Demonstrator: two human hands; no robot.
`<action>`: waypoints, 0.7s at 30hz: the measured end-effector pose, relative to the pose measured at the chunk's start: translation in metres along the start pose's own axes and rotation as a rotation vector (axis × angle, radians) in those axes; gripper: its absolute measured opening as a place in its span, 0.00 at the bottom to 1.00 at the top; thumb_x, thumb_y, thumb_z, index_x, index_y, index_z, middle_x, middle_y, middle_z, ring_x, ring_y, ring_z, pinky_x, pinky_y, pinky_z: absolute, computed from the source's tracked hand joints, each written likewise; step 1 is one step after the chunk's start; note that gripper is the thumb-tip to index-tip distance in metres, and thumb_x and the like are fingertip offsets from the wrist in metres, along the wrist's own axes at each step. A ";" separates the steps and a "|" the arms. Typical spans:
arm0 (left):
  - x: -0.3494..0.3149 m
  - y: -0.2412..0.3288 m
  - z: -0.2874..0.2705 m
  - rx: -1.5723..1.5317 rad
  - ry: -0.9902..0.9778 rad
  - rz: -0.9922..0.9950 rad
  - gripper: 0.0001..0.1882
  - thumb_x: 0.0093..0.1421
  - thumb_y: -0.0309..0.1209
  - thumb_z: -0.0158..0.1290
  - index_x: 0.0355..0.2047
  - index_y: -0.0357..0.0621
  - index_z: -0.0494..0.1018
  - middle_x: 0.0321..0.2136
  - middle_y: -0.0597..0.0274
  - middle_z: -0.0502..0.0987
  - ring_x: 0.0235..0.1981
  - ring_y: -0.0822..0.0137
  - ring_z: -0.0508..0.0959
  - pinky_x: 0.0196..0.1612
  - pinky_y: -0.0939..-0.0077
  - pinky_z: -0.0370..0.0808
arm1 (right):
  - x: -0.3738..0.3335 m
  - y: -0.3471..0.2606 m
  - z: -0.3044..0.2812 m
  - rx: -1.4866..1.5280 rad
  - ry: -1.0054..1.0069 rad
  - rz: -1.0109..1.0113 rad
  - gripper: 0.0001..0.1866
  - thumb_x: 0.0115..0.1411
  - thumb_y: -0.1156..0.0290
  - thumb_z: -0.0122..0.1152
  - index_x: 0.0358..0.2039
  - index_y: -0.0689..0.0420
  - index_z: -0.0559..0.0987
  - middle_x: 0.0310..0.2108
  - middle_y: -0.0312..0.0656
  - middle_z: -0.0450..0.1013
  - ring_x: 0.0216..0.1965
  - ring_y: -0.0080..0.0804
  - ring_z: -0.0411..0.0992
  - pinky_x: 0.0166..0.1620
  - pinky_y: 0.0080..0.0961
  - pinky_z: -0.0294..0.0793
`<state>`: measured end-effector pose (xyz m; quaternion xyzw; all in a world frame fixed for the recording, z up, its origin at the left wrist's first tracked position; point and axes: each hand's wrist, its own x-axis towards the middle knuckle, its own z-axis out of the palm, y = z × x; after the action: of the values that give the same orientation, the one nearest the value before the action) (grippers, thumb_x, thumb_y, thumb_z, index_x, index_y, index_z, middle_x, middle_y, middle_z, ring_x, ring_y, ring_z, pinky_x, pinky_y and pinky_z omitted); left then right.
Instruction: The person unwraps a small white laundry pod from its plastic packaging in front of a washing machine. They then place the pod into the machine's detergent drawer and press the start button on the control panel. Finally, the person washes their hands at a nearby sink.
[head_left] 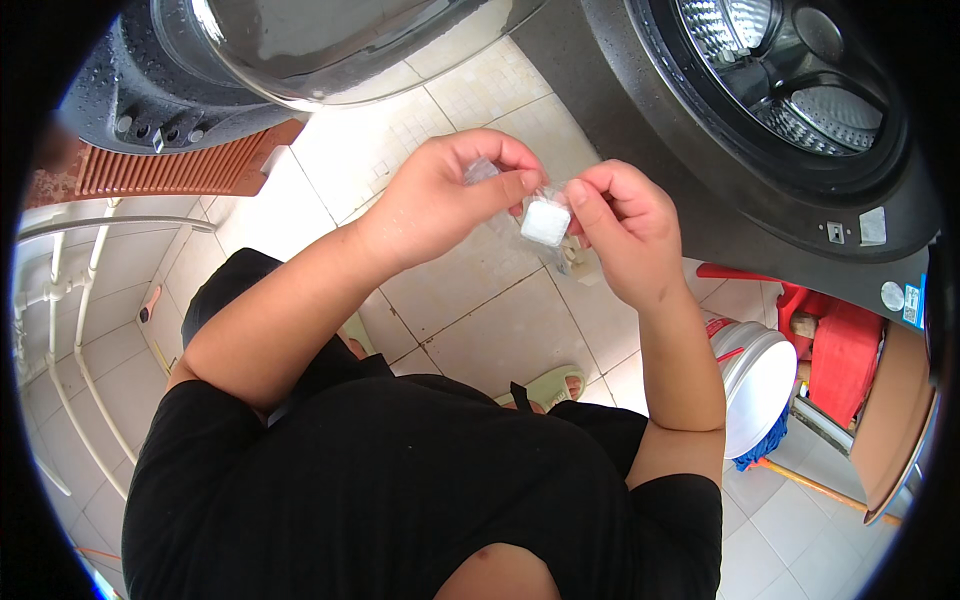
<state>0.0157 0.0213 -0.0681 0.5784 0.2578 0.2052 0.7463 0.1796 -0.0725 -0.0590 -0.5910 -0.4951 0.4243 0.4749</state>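
Observation:
A small white square tablet (546,222) sits in a clear, crinkled plastic wrapper (480,170) in front of my body. My left hand (450,190) pinches the wrapper between thumb and fingers at the tablet's upper left. On the other side, the thumb and forefinger of my right hand (630,225) grip the wrapper by the tablet's right edge. Loose clear plastic hangs below the tablet. I cannot make out whether the wrapper is torn.
At the upper right stands a dark grey washing machine (620,130) with its metal drum (830,115) exposed. Its round door (340,50) is swung to the upper left. A white bucket (762,395), red fabric-like item (845,355) and cardboard (893,415) are at right; white pipes (90,270) at left.

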 end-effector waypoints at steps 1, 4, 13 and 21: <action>0.000 -0.001 0.000 0.062 0.000 0.028 0.04 0.56 0.25 0.50 0.31 0.39 0.72 0.27 0.68 0.72 0.28 0.78 0.70 0.34 0.83 0.67 | 0.000 0.002 0.000 -0.054 0.001 -0.016 0.05 0.56 0.73 0.53 0.27 0.61 0.72 0.18 0.33 0.67 0.19 0.15 0.62 0.23 0.14 0.61; -0.001 -0.008 0.001 0.262 0.010 0.122 0.04 0.56 0.25 0.49 0.30 0.37 0.72 0.26 0.67 0.72 0.28 0.77 0.70 0.33 0.82 0.67 | 0.000 -0.001 0.002 -0.236 -0.010 -0.050 0.05 0.54 0.73 0.54 0.26 0.60 0.71 0.18 0.37 0.67 0.18 0.22 0.63 0.23 0.18 0.62; -0.004 -0.017 0.006 0.931 0.054 0.418 0.03 0.47 0.21 0.50 0.24 0.38 0.71 0.22 0.58 0.71 0.22 0.61 0.72 0.25 0.75 0.69 | 0.000 0.005 0.010 -0.939 -0.146 -0.352 0.05 0.47 0.73 0.53 0.18 0.56 0.69 0.17 0.41 0.68 0.20 0.38 0.68 0.23 0.32 0.65; -0.008 -0.031 0.012 0.952 0.113 0.286 0.02 0.46 0.26 0.50 0.21 0.42 0.71 0.22 0.61 0.71 0.23 0.57 0.72 0.26 0.67 0.69 | -0.005 0.033 0.020 -1.070 -0.115 -0.626 0.05 0.41 0.73 0.54 0.15 0.53 0.67 0.15 0.36 0.64 0.19 0.34 0.66 0.21 0.30 0.65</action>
<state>0.0171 0.0000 -0.0950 0.8724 0.2808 0.1960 0.3486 0.1651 -0.0765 -0.0954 -0.5505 -0.8135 -0.0110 0.1873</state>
